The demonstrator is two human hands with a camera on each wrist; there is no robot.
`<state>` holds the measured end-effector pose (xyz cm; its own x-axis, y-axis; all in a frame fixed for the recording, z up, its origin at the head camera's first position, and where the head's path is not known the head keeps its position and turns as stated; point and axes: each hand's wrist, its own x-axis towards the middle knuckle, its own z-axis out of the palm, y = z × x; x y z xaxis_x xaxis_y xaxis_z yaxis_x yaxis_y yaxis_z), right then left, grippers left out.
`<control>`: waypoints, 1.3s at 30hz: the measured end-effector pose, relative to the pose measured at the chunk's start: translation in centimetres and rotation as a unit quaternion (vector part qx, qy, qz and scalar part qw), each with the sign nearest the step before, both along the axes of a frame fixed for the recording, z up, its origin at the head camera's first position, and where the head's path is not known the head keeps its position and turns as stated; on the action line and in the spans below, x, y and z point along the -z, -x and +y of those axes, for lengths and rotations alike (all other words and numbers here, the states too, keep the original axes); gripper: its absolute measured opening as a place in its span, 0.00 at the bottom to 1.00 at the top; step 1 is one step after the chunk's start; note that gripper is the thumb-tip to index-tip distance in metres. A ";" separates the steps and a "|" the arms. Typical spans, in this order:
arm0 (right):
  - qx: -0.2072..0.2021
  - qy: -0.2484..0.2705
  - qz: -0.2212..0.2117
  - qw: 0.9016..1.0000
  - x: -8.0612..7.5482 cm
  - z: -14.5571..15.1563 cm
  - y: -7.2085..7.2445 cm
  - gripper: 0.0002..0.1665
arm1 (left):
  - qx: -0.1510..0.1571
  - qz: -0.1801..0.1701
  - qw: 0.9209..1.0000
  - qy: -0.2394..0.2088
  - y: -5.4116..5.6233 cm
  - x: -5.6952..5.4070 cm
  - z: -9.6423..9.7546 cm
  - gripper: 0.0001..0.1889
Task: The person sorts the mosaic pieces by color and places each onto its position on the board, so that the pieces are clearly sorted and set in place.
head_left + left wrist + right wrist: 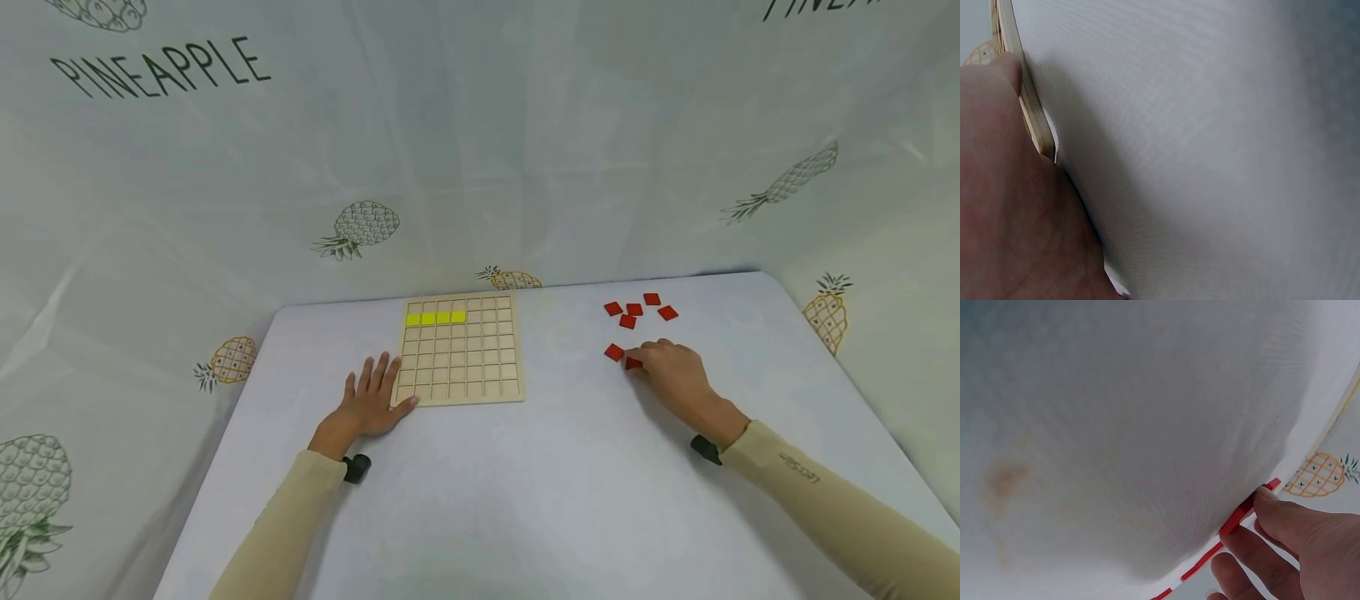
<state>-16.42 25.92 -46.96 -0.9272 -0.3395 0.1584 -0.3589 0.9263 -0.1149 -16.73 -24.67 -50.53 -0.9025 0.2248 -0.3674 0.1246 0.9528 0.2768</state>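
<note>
My left hand lies spread beside the lower left corner of a wooden grid board, its fingertips and thumb at the board's edges. A row of several yellow square tiles sits in the second row of the board, starting from the left. To the right of the board, my right hand pinches a red square tile between thumb and fingers, low at the table surface. Another red tile lies just left of those fingertips. The left wrist view shows the board's side edge against the hand.
More red tiles lie scattered loosely toward the back right of the white table. A pale curtain printed with pineapples hangs behind the table. Dark wrist bands show at both sleeves.
</note>
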 end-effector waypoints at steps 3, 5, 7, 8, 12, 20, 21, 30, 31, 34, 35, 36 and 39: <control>-0.002 0.002 0.004 1.000 0.0 0.0 0.0 0.20 | -0.001 0.002 1.000 -0.004 -0.1 -0.1 0.0 0.49; -0.006 0.004 0.009 1.000 0.1 0.0 0.0 0.19 | -0.001 0.004 1.000 -0.006 -0.2 0.0 0.0 0.49; -0.009 0.004 0.015 1.000 0.1 0.0 0.0 0.19 | 0.000 0.005 1.000 -0.006 -0.2 0.0 0.0 0.49; -0.010 0.004 0.017 1.000 0.2 0.1 -0.1 0.19 | 0.001 0.006 1.000 -0.007 -0.2 0.1 0.0 0.50; -0.012 0.001 0.024 1.000 0.2 0.1 -0.1 0.18 | 0.001 0.006 1.000 -0.006 -0.2 0.0 0.0 0.49; -0.018 -0.010 0.030 0.999 0.1 0.1 -0.2 0.19 | 0.000 0.008 1.000 0.000 -0.1 0.2 -0.1 0.50; -0.018 -0.011 0.030 0.999 0.0 0.1 -0.2 0.19 | 0.000 0.009 1.000 0.001 -0.1 0.3 -0.1 0.50; -0.039 -0.006 0.051 0.998 -0.6 -0.2 0.0 0.20 | -0.003 0.006 1.000 0.006 -0.1 0.3 0.0 0.50; -0.042 -0.004 0.054 0.998 -0.6 -0.2 0.0 0.20 | -0.003 0.005 1.000 0.005 -0.1 0.3 0.0 0.50; -0.051 0.001 0.061 0.997 -0.7 -0.5 0.2 0.20 | -0.003 0.004 1.000 0.004 -0.2 0.1 0.1 0.49; -0.053 0.003 0.063 0.997 -0.8 -0.6 0.2 0.19 | -0.002 0.003 1.000 0.003 -0.2 0.0 0.1 0.49; -0.055 0.005 0.064 0.996 -0.8 -0.7 0.3 0.19 | -0.002 0.004 1.000 0.002 -0.2 -0.1 0.1 0.49; -0.062 0.009 0.068 0.996 -0.9 -1.1 0.5 0.18 | -0.003 0.001 1.000 0.001 -0.3 -0.4 0.2 0.49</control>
